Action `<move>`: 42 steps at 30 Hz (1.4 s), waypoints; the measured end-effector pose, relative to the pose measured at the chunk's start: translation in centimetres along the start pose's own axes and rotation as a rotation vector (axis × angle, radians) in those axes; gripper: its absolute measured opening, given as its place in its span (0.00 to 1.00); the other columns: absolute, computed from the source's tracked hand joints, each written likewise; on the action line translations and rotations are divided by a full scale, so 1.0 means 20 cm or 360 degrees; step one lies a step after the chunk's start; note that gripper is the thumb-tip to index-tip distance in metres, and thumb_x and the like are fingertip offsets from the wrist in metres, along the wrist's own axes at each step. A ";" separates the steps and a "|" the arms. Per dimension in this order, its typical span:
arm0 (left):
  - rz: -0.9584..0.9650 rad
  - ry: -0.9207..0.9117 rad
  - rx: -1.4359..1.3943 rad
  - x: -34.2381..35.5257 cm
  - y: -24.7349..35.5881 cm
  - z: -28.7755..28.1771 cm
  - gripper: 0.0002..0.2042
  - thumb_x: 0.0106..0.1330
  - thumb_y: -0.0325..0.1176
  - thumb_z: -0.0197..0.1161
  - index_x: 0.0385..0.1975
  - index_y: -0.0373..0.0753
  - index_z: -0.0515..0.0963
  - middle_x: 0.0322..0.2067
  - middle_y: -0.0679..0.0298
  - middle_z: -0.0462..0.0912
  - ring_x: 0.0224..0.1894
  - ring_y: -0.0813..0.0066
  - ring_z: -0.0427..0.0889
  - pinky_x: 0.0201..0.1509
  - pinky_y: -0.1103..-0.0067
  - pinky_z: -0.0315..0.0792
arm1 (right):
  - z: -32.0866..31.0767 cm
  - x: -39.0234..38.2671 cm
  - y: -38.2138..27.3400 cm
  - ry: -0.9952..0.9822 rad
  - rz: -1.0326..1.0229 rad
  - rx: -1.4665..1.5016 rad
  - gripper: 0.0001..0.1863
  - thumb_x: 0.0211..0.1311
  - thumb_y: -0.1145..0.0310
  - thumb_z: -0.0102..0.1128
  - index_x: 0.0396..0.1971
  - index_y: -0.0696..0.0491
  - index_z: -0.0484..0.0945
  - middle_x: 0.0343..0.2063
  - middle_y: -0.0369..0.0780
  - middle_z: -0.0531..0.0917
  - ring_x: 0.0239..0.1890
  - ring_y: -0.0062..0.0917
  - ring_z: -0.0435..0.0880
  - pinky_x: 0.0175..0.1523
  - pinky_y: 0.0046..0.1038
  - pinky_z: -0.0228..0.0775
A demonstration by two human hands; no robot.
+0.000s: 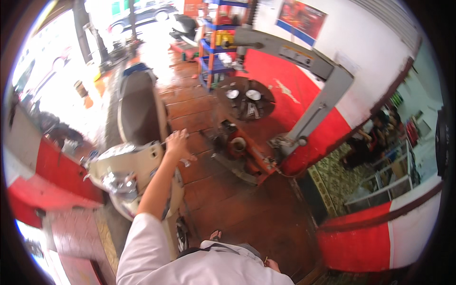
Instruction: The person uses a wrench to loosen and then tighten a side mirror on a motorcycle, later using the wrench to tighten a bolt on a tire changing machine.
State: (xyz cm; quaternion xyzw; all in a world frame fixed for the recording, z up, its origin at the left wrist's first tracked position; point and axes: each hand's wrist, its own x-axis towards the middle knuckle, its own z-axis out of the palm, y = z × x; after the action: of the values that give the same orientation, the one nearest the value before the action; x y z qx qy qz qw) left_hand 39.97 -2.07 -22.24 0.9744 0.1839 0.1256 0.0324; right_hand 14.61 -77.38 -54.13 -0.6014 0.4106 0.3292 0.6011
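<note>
My left arm reaches forward over the front of a cream scooter (pixel 164 190) with a long dark brown seat (pixel 138 107). At the scooter's handlebar end, my left hand (pixel 177 144) lies with its fingers apart; whether they touch the grip is blurred. A pale lever shows just below that hand. My right hand (pixel 272 265) hangs low by my side, mostly hidden by my white shirt (pixel 213 268). Its fingers look closed, with a small yellowish thing at them, too small to name.
A tyre-changing machine with a grey arm (pixel 332 85), round dark turntable (pixel 245 98) and red base (pixel 256 164) stands right of the scooter. Beyond it is a blue-and-orange shelf rack (pixel 216 47). Red-and-white walls (pixel 356 242) flank both sides. A person (pixel 363 147) is in the right-hand room.
</note>
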 end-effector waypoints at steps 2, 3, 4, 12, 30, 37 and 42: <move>-0.0086 0.0114 -0.0026 0.03 0.02 0.06 0.48 0.45 0.70 0.70 0.59 0.36 0.73 0.51 0.50 0.81 0.58 0.56 0.78 0.59 0.62 0.71 | 0.28 0.04 -0.29 0.0041 -0.0070 -0.0096 0.05 0.65 0.66 0.60 0.34 0.50 0.80 0.23 0.37 0.79 0.22 0.26 0.77 0.27 0.32 0.73; -0.0134 0.0132 -0.0051 0.04 0.07 0.05 0.44 0.47 0.69 0.69 0.54 0.36 0.76 0.46 0.50 0.82 0.54 0.55 0.81 0.55 0.62 0.72 | 0.41 0.03 -0.42 -0.0211 -0.0204 0.0229 0.05 0.64 0.66 0.60 0.33 0.52 0.80 0.24 0.37 0.81 0.25 0.26 0.79 0.29 0.32 0.73; -0.0197 0.0135 -0.0093 0.05 0.10 0.00 0.41 0.48 0.69 0.69 0.50 0.36 0.78 0.41 0.51 0.84 0.49 0.54 0.84 0.52 0.62 0.74 | 0.47 0.17 -0.51 -0.0123 -0.0224 0.0157 0.07 0.65 0.66 0.59 0.34 0.53 0.80 0.25 0.37 0.81 0.25 0.27 0.80 0.30 0.30 0.74; -0.0552 -0.0167 -0.0202 0.31 0.02 0.02 0.22 0.52 0.55 0.68 0.21 0.37 0.84 0.21 0.50 0.84 0.30 0.49 0.86 0.36 0.62 0.80 | 1.46 0.54 -1.65 -0.0441 -0.0596 -0.0904 0.11 0.72 0.62 0.57 0.42 0.54 0.81 0.29 0.37 0.84 0.24 0.19 0.80 0.25 0.22 0.70; -0.1346 -0.0378 -0.0743 0.53 -0.07 -0.03 0.22 0.46 0.48 0.77 0.22 0.34 0.78 0.12 0.60 0.73 0.16 0.66 0.73 0.25 0.70 0.66 | 3.20 1.27 -4.16 0.0590 -0.1960 -0.1699 0.13 0.57 0.59 0.69 0.35 0.53 0.87 0.31 0.43 0.89 0.38 0.39 0.89 0.46 0.38 0.78; -0.1397 -0.0267 -0.0592 0.59 -0.04 -0.01 0.19 0.47 0.44 0.77 0.19 0.35 0.76 0.09 0.64 0.68 0.13 0.75 0.67 0.20 0.75 0.60 | 3.24 1.43 -4.20 0.0661 -0.1989 -0.1860 0.13 0.52 0.62 0.70 0.35 0.53 0.88 0.33 0.45 0.89 0.40 0.42 0.88 0.49 0.40 0.78; -0.1456 -0.0217 -0.0576 0.64 -0.03 -0.06 0.20 0.46 0.47 0.77 0.19 0.36 0.76 0.10 0.63 0.69 0.13 0.72 0.71 0.21 0.74 0.64 | 3.19 1.38 -4.31 0.0571 -0.2207 -0.1828 0.18 0.48 0.60 0.68 0.37 0.54 0.88 0.32 0.48 0.88 0.39 0.45 0.88 0.48 0.43 0.78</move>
State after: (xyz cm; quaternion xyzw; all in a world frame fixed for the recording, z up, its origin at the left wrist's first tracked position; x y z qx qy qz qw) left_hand 50.95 3.14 -18.08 0.7785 0.5654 0.0644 0.2648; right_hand 109.89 -21.88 -43.50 -0.9615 -0.1816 -0.0499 0.2000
